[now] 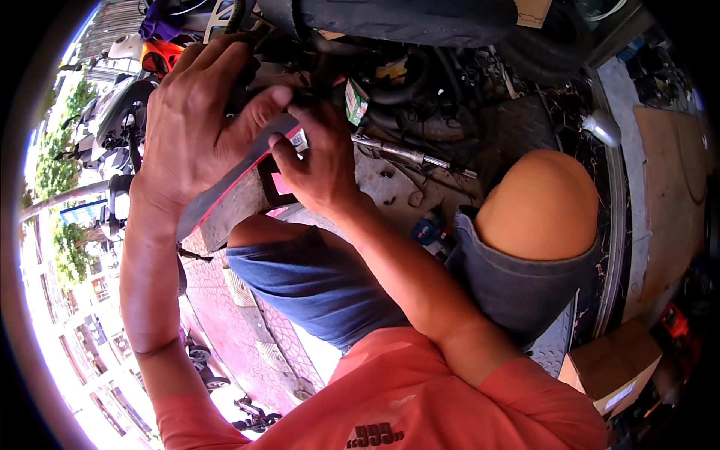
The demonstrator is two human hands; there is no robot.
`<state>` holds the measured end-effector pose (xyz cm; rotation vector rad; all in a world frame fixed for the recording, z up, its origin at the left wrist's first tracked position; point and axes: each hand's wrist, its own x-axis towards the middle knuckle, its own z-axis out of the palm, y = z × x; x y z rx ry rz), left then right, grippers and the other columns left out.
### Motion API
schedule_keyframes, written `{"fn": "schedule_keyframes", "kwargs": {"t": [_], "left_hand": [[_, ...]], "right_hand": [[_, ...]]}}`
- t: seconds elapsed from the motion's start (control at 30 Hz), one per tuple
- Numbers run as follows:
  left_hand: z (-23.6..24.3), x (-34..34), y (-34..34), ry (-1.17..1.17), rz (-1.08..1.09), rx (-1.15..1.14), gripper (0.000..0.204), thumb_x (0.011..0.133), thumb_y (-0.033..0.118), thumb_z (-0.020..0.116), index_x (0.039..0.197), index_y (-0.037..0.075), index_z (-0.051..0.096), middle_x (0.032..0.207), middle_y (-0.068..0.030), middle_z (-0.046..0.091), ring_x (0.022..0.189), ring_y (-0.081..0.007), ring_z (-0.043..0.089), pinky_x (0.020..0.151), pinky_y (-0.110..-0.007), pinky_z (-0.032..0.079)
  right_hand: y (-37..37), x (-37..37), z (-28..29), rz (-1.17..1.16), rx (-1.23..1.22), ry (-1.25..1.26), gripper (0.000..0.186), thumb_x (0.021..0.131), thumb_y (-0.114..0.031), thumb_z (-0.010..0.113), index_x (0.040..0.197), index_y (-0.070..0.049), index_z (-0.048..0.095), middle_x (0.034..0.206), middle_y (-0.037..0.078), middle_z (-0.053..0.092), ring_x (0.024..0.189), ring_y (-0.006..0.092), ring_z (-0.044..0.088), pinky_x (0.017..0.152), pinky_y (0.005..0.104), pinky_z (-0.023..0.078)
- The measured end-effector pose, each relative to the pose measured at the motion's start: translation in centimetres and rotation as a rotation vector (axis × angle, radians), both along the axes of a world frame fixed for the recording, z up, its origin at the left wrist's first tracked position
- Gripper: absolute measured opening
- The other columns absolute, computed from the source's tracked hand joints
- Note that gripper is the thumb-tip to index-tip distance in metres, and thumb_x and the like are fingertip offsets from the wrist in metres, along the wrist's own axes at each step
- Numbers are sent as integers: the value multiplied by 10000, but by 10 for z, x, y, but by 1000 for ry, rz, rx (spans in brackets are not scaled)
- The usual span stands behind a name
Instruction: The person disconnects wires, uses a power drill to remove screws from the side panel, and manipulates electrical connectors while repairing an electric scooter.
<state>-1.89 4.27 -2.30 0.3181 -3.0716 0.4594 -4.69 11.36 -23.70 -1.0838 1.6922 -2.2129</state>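
Note:
My left hand (pixel 191 124) has its fingers bent over dark parts at the top, its thumb reaching toward my right fingertips; what it grips is hidden. My right hand (pixel 319 157) is closed at the end of a grey strip with a red edge (pixel 219 193), which slants down beneath my left hand and wrist. A small white label shows beside my right fingers. Just beyond them stands a green-and-white carton (pixel 355 103).
A large tyre (pixel 390 16) lies across the top among cables and a metal rod (pixel 409 155). A blue power tool (pixel 431 235) sits between my knees. Cardboard (pixel 660 210) and a box (pixel 607 360) are at right, motorbikes (pixel 112 124) at left, outdoors.

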Motion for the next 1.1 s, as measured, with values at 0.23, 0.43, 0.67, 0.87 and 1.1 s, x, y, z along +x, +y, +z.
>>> {"fn": "schedule_keyframes", "kwargs": {"t": [0.23, 0.43, 0.67, 0.87, 1.1], "left_hand": [[0, 1, -11, 21, -73, 144, 348, 942, 299, 755, 1099, 0, 668, 1068, -178, 657, 983, -412, 579, 867, -481, 496], [3, -3, -12, 22, -115, 245, 323, 905, 290, 786, 1078, 31, 701, 1004, -146, 641, 956, -392, 556, 864, -467, 480], [6, -3, -26, -22, -164, 296, 363, 889, 336, 774, 1054, 21, 700, 998, -142, 636, 956, -382, 556, 871, -458, 473], [3, 0, -26, 25, -186, 309, 362, 868, 317, 773, 1041, 11, 688, 985, -146, 621, 945, -384, 545, 845, -462, 466], [9, 6, -28, -84, -99, 227, 415, 944, 357, 751, 1065, -30, 665, 1098, -165, 674, 1029, -360, 608, 928, -426, 486]], "right_hand": [[4, 6, 10, -45, 60, -17, 482, 833, -117, 810, 1279, 11, 679, 1306, 203, 605, 1167, 398, 626, 994, 484, 517], [0, 11, -6, -103, -70, -113, 449, 837, -105, 782, 1270, -21, 698, 1235, 176, 631, 1139, 376, 606, 1010, 495, 476], [-1, 2, -19, -30, -149, -315, 161, 991, -91, 715, 1129, -24, 767, 1091, 120, 754, 1045, 246, 704, 945, 354, 543], [-1, -1, -18, -66, -160, -421, 79, 956, -67, 728, 1029, -38, 735, 951, 90, 733, 857, 225, 690, 806, 348, 536], [5, 6, -10, -115, -141, -72, 342, 890, -91, 752, 1232, -83, 748, 1048, 94, 709, 994, 317, 660, 911, 427, 498]]}}
